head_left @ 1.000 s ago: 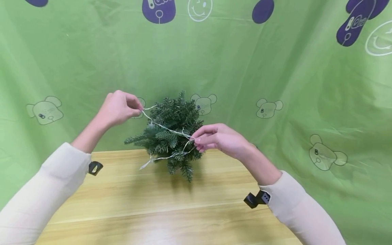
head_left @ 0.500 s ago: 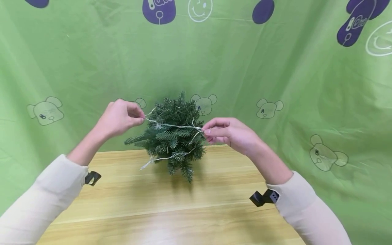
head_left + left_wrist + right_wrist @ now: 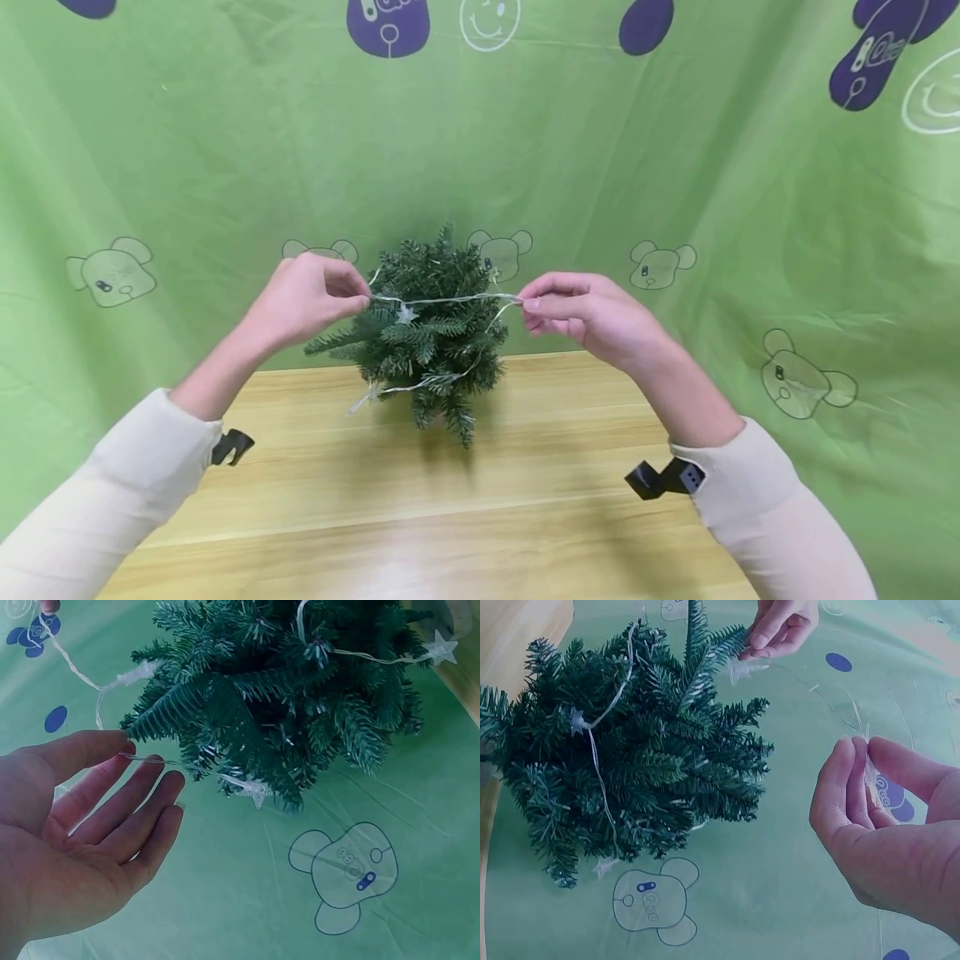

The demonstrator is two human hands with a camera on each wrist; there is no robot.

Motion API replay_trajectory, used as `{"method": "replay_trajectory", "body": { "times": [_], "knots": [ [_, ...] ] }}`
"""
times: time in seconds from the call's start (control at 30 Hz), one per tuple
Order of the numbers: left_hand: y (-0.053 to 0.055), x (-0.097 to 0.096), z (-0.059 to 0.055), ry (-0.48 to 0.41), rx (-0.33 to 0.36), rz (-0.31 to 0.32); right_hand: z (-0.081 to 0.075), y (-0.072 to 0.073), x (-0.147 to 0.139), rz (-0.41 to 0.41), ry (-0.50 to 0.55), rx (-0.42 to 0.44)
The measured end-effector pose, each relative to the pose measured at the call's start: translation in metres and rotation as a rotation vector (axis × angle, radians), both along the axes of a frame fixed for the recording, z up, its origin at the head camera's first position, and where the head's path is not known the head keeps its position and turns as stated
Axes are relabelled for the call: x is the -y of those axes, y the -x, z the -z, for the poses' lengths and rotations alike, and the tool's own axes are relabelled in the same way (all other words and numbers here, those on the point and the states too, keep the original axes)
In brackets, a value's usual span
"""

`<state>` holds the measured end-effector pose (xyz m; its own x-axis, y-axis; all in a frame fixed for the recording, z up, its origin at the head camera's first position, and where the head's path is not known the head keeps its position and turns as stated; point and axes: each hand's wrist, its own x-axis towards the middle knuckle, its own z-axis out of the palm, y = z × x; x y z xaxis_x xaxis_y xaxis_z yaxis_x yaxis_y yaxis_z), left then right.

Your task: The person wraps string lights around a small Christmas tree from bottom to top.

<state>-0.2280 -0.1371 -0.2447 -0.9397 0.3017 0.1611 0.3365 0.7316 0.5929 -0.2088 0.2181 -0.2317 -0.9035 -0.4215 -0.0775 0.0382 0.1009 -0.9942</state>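
A small green artificial Christmas tree [image 3: 431, 342] stands on the table, partly wrapped with a string of star lights [image 3: 450, 299]. My left hand [image 3: 309, 300] pinches the string between thumb and forefinger at the tree's left side. My right hand [image 3: 600, 317] pinches the same string at the right, and the length between both hands runs nearly straight across the tree's upper front. A clear star [image 3: 406, 313] hangs from that length near my left hand. Lower down, another part of the string [image 3: 382, 658] with a star [image 3: 577, 721] lies on the branches. The tree's base is hidden.
A green cloth [image 3: 570, 150] printed with bear heads and purple shapes hangs behind and beside the wooden table [image 3: 420, 533]. The tree stands near the table's back edge. A black wrist camera [image 3: 663, 479] sits at the right cuff, another [image 3: 232, 447] at the left.
My right hand has moved right and up, drawing the string out from a slant to nearly level. My left hand has come slightly down and right. The tree stays in place.
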Motion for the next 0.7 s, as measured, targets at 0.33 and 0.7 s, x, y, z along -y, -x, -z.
{"method": "replay_trajectory", "body": {
  "times": [0.33,0.7],
  "knots": [
    [-0.002,-0.005,0.006,0.028,0.019,0.041,0.001,0.002,-0.014,-0.025,-0.102,-0.037],
    [-0.008,-0.011,0.005,0.019,-0.003,0.051,0.005,0.002,-0.027,-0.062,-0.156,-0.044]
  ]
}}
